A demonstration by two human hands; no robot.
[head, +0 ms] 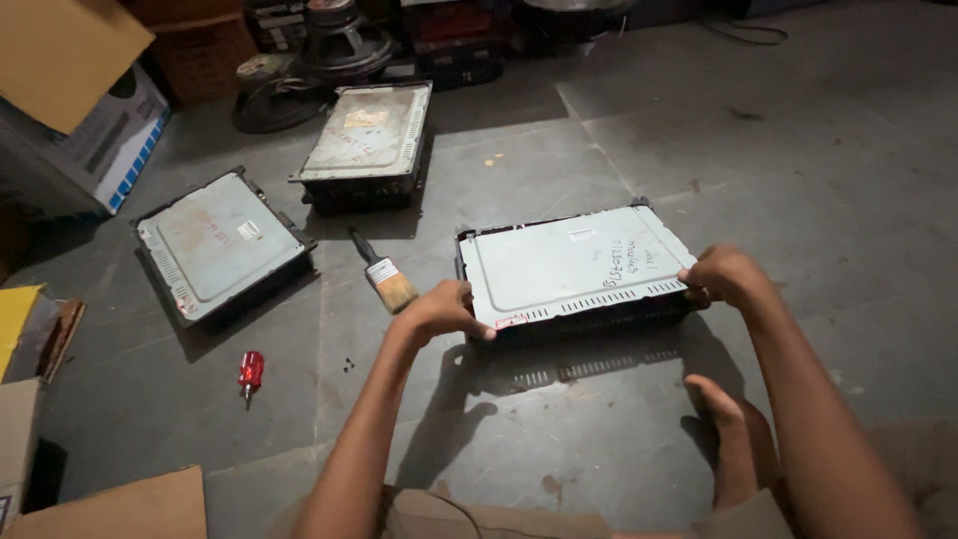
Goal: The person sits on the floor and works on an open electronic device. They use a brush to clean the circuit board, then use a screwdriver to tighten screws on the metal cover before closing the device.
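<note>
A flat metal electronics box [569, 265] with a pale lid and vent slots along its near edge lies on the tiled floor in front of me. My left hand [439, 311] grips its near left corner. My right hand [726, 274] grips its near right corner. Both arms reach forward from the bottom of the view. My bare foot [733, 429] rests on the floor below the right hand.
Two similar metal boxes lie further left, one [222, 242] by a cardboard carton [95, 135], one [369, 135] behind. A paintbrush [384, 274] lies next to my left hand. A small red screwdriver [249, 372] and tiny screws [348, 365] lie on the floor. Speakers [339, 45] stand at the back.
</note>
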